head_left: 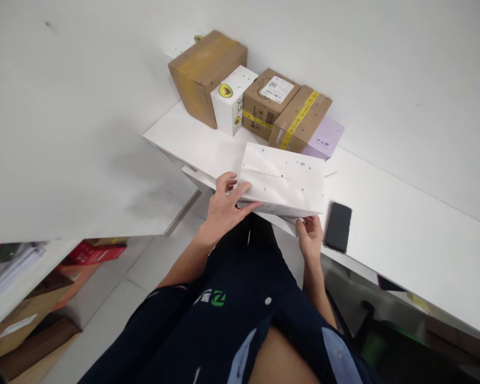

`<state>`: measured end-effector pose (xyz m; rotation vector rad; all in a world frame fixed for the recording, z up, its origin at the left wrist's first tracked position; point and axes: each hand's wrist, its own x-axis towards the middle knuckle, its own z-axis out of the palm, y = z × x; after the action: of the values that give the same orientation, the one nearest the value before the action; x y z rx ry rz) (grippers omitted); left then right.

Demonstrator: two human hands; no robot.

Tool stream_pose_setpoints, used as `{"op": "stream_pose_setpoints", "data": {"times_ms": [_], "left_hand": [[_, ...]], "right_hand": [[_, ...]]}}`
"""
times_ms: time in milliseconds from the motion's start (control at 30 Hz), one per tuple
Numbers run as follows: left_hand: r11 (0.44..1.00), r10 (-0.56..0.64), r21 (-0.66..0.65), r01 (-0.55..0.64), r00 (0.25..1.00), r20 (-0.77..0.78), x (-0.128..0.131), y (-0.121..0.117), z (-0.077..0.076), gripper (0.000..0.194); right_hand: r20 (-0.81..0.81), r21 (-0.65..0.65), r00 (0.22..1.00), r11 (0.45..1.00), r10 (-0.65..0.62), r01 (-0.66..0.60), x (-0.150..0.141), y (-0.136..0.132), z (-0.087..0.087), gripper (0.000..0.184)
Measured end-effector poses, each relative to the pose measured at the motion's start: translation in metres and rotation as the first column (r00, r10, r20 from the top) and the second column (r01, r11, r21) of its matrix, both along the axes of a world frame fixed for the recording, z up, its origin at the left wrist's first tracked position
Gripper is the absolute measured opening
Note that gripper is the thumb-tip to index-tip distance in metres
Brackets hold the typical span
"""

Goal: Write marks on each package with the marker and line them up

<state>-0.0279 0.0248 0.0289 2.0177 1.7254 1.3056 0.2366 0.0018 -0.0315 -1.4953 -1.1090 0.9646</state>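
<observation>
A glossy white box (282, 178) with small specks on its top lies at the front edge of the white table, its near side facing my body. My left hand (227, 205) is at its left end, with some fingers curled at the corner and others along the near side. Near the box's front right corner, my right hand (311, 234) has thumb and fingers closed on a lower edge or flap. The underside of the box and part of my right fingertips are hidden.
Against the wall stand a large taped carton (208, 74), a white avocado-print box (232, 101), a labelled carton (268, 101), a yellow-taped carton (304, 117) and a lilac box (326, 138). A dark phone (338, 226) lies right on the table (408, 229). Shelved cartons (28, 320) stand lower left.
</observation>
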Motion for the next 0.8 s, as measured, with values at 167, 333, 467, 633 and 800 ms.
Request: {"op": "stream_pose_setpoints", "data": {"times_ms": [167,333,467,633,800], "left_hand": [[0.997,0.01,0.078,-0.007,0.999,-0.049,-0.001,0.0,-0.001,0.039],[0.999,0.027,-0.019,-0.026,0.998,0.054,0.001,-0.001,0.0,0.041],[0.998,0.035,-0.05,-0.032,0.997,0.075,0.002,-0.001,-0.001,0.044],[0.999,0.044,-0.002,-0.044,0.998,0.049,0.007,0.005,-0.004,0.051],[0.995,0.053,0.088,-0.056,0.998,0.038,0.013,0.007,-0.009,0.05]], "right_hand": [[0.187,0.047,0.973,0.99,-0.136,0.13,0.009,0.004,0.003,0.037],[0.63,-0.025,0.773,0.993,-0.075,0.117,0.035,0.024,0.005,0.051],[0.722,-0.167,0.684,0.986,0.108,0.021,0.042,0.041,0.002,0.047],[0.664,-0.05,0.747,0.999,0.039,-0.007,0.041,0.052,0.002,0.026],[0.418,0.256,0.843,0.934,-0.339,0.249,0.047,0.049,0.025,0.026]]}}
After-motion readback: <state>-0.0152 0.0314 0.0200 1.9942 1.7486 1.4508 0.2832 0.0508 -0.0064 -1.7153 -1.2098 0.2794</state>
